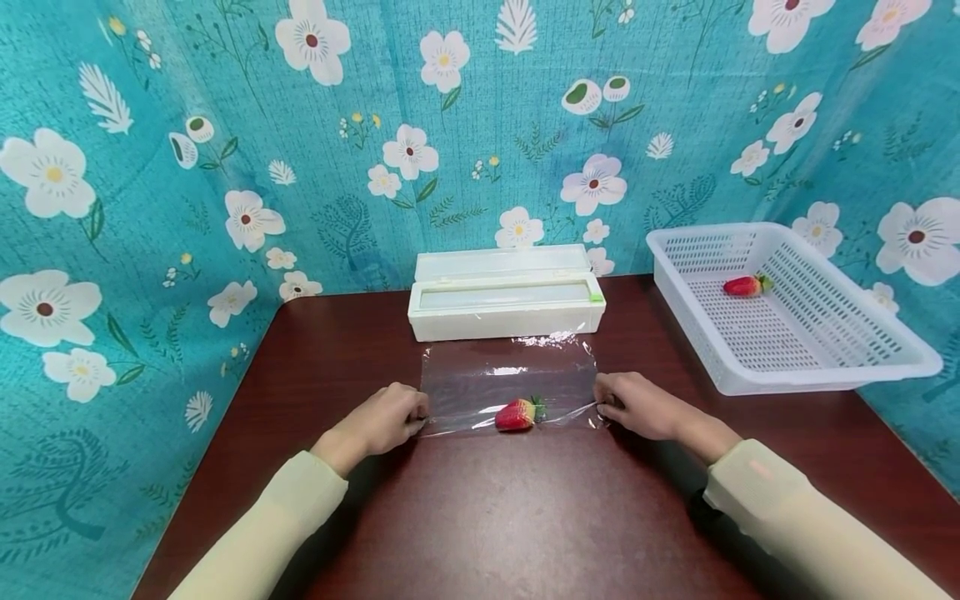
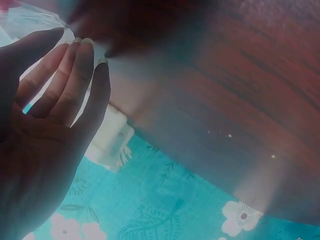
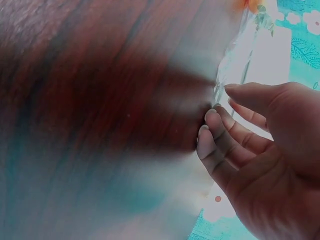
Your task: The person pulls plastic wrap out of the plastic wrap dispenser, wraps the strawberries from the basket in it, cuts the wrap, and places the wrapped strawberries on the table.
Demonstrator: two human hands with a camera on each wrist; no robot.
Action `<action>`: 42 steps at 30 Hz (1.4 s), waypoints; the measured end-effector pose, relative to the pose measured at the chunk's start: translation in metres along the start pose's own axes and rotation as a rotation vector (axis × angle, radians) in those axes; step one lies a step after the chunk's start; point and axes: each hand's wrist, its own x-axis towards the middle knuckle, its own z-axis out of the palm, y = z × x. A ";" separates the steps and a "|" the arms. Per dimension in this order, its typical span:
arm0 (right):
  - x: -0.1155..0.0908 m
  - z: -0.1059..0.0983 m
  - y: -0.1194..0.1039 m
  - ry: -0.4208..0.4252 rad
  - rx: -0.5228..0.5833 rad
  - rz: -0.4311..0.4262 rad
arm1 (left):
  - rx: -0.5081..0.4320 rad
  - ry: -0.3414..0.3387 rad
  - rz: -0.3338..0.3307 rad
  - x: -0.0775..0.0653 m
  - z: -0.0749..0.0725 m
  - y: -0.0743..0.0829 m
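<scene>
A sheet of clear plastic wrap (image 1: 465,387) stretches over the dark table from the white wrap box (image 1: 506,321). Near its front edge lies a red strawberry (image 1: 516,415) with green leaves at its right end; whether it sits on or under the film is hard to tell. My left hand (image 1: 388,417) pinches the film's near left corner between thumb and fingers. At the near right corner, my right hand (image 1: 637,406) pinches the film, which creases toward that grip. In the right wrist view the film edge (image 3: 220,85) meets the thumb and fingertips.
The box's lid (image 1: 502,262) stands raised at the back. To the right, a white perforated basket (image 1: 720,354) holds another strawberry (image 1: 742,286). A teal floral cloth (image 1: 480,125) hangs behind and beside the brown table (image 1: 480,517).
</scene>
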 end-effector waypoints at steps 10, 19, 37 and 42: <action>-0.006 -0.010 -0.007 -0.038 -0.057 -0.020 | -0.004 0.034 0.060 -0.011 -0.010 0.000; -0.016 -0.012 -0.024 -0.100 -0.192 0.007 | 0.015 -0.033 0.097 -0.015 -0.010 0.012; -0.019 0.000 -0.019 -0.043 -0.311 -0.187 | 0.111 -0.008 0.129 -0.015 0.000 0.013; -0.017 0.002 -0.018 -0.022 -0.343 -0.212 | 0.126 0.020 0.145 -0.015 0.000 0.012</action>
